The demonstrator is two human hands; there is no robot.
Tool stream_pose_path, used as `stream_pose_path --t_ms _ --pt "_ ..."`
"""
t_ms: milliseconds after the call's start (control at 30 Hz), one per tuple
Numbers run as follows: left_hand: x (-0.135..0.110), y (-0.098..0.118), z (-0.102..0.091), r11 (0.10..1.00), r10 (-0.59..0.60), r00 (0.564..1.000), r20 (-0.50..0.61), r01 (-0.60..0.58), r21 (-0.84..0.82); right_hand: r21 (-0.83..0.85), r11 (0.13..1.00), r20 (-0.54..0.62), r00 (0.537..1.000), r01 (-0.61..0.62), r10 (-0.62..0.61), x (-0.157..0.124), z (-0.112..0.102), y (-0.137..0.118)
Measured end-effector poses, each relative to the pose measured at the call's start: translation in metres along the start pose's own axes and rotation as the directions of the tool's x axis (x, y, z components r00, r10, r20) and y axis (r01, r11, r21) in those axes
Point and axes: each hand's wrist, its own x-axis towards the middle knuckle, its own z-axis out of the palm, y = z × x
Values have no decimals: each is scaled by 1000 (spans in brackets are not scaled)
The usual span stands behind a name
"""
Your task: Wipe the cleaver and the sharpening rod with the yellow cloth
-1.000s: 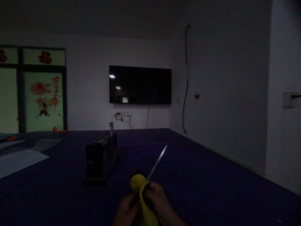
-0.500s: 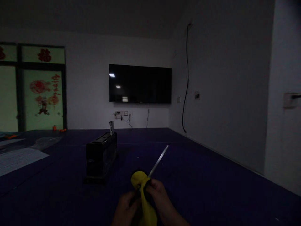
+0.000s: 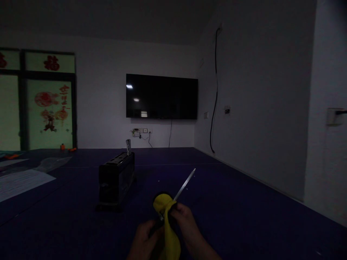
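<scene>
Purple flat surface below, soft yellow cloth clutched by left hand, right hand; slim silver rod, if loosened, could be dropped.

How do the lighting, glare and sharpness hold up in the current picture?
Head view: dim overall, with the blue surface nearly black low down; head view: bright reflections on the television; head view: the glass door looks far brighter than the room; head view: the left hand and right hand are dim, fine detail on the yellow cloth hard to read.
</scene>
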Motion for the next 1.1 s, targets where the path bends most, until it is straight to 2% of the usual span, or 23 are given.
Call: stream_pose_path --t_ms 200,400,500,667,900,1100 --pt "2 1 0 999 21 999 41 -22 32 15 1000 -27 1000 5 -5 6 -6 -2" --pt "0 0 -1 992 -47 996 -74 56 114 74 997 -36 999 -3 6 15 -19 -1" --pt "-2 3 0 989 -46 993 -111 61 133 85 996 -79 997 -4 11 16 -21 -3" --pt "-3 5 0 984 -30 996 -80 43 175 79 997 -124 992 10 0 16 -24 -6" --pt "4 -3 -1 982 -4 1000 -23 8 188 171 985 -163 986 -9 37 20 -32 -9" --pt "2 -3 -3 983 -18 999 -33 23 180 160 987 -201 979 14 19 24 -43 -14"
